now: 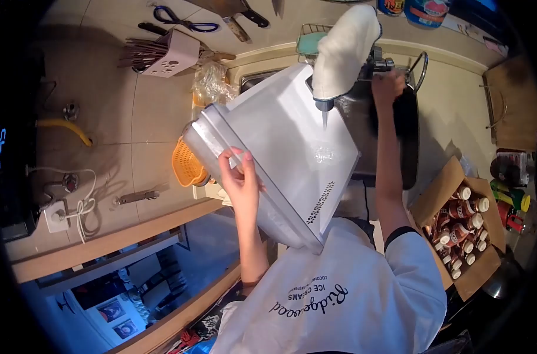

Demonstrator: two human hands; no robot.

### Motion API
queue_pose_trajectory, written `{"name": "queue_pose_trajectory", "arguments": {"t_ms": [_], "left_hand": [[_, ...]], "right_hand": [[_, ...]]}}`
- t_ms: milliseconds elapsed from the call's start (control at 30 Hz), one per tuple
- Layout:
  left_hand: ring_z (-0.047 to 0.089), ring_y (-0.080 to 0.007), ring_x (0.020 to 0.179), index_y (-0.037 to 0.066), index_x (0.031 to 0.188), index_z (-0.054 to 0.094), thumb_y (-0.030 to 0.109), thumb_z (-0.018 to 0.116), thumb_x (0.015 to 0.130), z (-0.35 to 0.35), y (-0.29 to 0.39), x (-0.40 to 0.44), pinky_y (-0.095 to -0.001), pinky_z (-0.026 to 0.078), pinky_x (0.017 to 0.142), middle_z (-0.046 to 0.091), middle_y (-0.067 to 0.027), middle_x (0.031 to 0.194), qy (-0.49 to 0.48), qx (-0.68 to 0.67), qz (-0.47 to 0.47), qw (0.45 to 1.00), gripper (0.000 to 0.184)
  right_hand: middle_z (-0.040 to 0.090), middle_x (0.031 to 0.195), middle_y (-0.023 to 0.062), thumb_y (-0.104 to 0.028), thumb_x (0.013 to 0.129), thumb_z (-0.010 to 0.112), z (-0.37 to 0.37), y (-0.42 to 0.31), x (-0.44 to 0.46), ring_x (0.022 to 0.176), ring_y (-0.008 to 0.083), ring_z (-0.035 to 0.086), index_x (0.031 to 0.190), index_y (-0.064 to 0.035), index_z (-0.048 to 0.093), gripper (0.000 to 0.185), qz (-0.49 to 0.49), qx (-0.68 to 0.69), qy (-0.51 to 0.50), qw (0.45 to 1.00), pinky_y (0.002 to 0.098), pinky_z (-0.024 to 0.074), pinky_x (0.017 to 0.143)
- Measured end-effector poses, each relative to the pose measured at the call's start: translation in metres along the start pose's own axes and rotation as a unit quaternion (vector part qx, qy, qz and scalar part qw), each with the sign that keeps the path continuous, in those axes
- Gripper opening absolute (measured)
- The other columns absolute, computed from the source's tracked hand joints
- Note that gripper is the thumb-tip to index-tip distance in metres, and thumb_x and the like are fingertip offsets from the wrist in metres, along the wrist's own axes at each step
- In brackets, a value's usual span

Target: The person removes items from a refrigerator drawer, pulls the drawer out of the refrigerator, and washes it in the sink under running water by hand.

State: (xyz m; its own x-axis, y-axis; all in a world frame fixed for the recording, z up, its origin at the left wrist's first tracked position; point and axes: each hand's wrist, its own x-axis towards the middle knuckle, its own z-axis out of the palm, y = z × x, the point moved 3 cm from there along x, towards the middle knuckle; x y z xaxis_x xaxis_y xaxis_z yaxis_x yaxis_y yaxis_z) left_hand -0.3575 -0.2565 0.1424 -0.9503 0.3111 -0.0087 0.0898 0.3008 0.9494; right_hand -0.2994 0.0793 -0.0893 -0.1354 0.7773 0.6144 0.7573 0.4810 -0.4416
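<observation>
My left hand (242,177) grips the near-left rim of a large translucent plastic drawer (262,127), thumb and fingers closed over the edge. The drawer is tilted above the sink (368,141), with a row of small vent holes along one side. Over it hangs a faucet spout wrapped in a white cloth sleeve (346,53). A thin stream of water (324,120) falls from the nozzle onto the drawer's inner surface and spreads there. My right hand (389,85) is closed at the metal faucet handle (381,66), its fingertips partly hidden.
A cardboard box of capped bottles (463,224) stands at the right. An orange plastic basket (187,164) is left of the drawer. Behind it are a pink utensil holder (173,54), blue-handled scissors (186,20) and a wire rack with a green sponge (311,43).
</observation>
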Motion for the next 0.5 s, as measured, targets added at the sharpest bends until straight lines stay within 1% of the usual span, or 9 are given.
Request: {"name": "queue_pose_trajectory", "arguments": {"t_ms": [67,100,167,200,233,300,367,433,500], "left_hand": [[0.034,-0.0039,0.032,0.008,0.092,0.037,0.017,0.046,0.082,0.003,0.002,-0.004,-0.0176,0.028,0.029,0.037,0.0037,0.044,0.003,0.001,0.003,1.000,0.016],[0.034,-0.0037,0.032,0.008,0.092,0.038,0.020,0.047,0.082,0.003,0.003,-0.005,-0.0175,0.027,0.029,0.037,0.0039,0.043,0.000,0.007,0.006,1.000,0.018],[0.034,-0.0038,0.032,0.008,0.094,0.037,0.017,0.048,0.082,0.001,0.003,-0.006,-0.0178,0.027,0.029,0.037,0.0040,0.044,-0.005,-0.002,-0.005,1.000,0.019],[0.032,-0.0036,0.033,0.007,0.095,0.036,0.014,0.048,0.081,0.002,0.004,-0.006,-0.0180,0.024,0.031,0.037,0.0038,0.043,-0.012,0.004,-0.008,1.000,0.019],[0.031,-0.0034,0.034,0.005,0.095,0.035,0.010,0.048,0.081,0.002,0.004,-0.006,-0.0181,0.022,0.033,0.037,0.0036,0.042,-0.019,0.009,-0.011,1.000,0.020],[0.031,-0.0034,0.035,0.005,0.095,0.036,0.009,0.050,0.079,0.000,0.002,-0.005,-0.0189,0.022,0.035,0.036,0.0031,0.042,-0.013,-0.015,-0.011,1.000,0.021],[0.032,-0.0040,0.036,0.004,0.095,0.037,0.008,0.053,0.076,-0.003,-0.004,-0.005,-0.0206,0.024,0.036,0.035,0.0019,0.041,-0.023,0.047,0.035,0.998,0.025],[0.032,-0.0048,0.036,0.004,0.093,0.037,0.009,0.054,0.074,-0.006,-0.008,-0.006,-0.0216,0.025,0.036,0.035,0.0010,0.041,-0.014,0.061,0.043,0.997,0.026],[0.032,-0.0056,0.036,0.004,0.092,0.038,0.009,0.056,0.072,-0.010,-0.008,-0.005,-0.0226,0.026,0.037,0.035,0.0002,0.040,-0.007,0.075,0.055,0.996,0.027]], "right_hand": [[0.053,0.090,0.0187,-0.026,0.062,0.053,0.022,0.020,0.003,0.088,0.0347,0.050,0.085,-0.0013,0.051,0.034,0.079,-0.083,-0.143,0.983,0.0482,0.0339,0.078],[0.053,0.090,0.0187,-0.026,0.062,0.053,0.021,0.019,0.010,0.088,0.0347,0.050,0.085,-0.0013,0.051,0.034,0.069,-0.081,-0.139,0.985,0.0482,0.0339,0.078],[0.053,0.091,0.0195,-0.026,0.062,0.052,0.025,0.021,0.015,0.088,0.0357,0.050,0.087,-0.0024,0.053,0.035,0.130,-0.089,-0.287,0.945,0.0459,0.0360,0.076],[0.055,0.091,0.0208,-0.032,0.067,0.051,0.022,0.019,0.017,0.090,0.0362,0.051,0.093,0.0010,0.051,0.041,0.134,-0.118,-0.297,0.938,0.0444,0.0410,0.075],[0.055,0.091,0.0208,-0.032,0.067,0.051,0.017,0.019,0.020,0.090,0.0362,0.051,0.093,0.0010,0.051,0.041,0.124,-0.118,-0.292,0.941,0.0444,0.0410,0.075],[0.053,0.093,0.0229,-0.030,0.068,0.050,0.012,0.027,0.021,0.089,0.0416,0.049,0.098,0.0045,0.048,0.046,0.110,-0.019,-0.414,0.903,0.0445,0.0388,0.079],[0.053,0.094,0.0239,-0.029,0.069,0.050,0.022,0.035,-0.005,0.088,0.0419,0.049,0.101,0.0054,0.046,0.047,0.084,0.003,-0.363,0.928,0.0434,0.0385,0.080],[0.048,0.100,0.0264,-0.036,0.069,0.052,0.020,0.046,-0.033,0.096,0.0376,0.046,0.105,0.0017,0.047,0.052,0.041,0.015,-0.214,0.976,0.0409,0.0351,0.085],[0.047,0.102,0.0261,-0.030,0.073,0.051,-0.018,0.022,-0.061,0.097,0.0328,0.045,0.103,0.0021,0.047,0.044,0.129,0.111,-0.343,0.924,0.0422,0.0324,0.087]]}}
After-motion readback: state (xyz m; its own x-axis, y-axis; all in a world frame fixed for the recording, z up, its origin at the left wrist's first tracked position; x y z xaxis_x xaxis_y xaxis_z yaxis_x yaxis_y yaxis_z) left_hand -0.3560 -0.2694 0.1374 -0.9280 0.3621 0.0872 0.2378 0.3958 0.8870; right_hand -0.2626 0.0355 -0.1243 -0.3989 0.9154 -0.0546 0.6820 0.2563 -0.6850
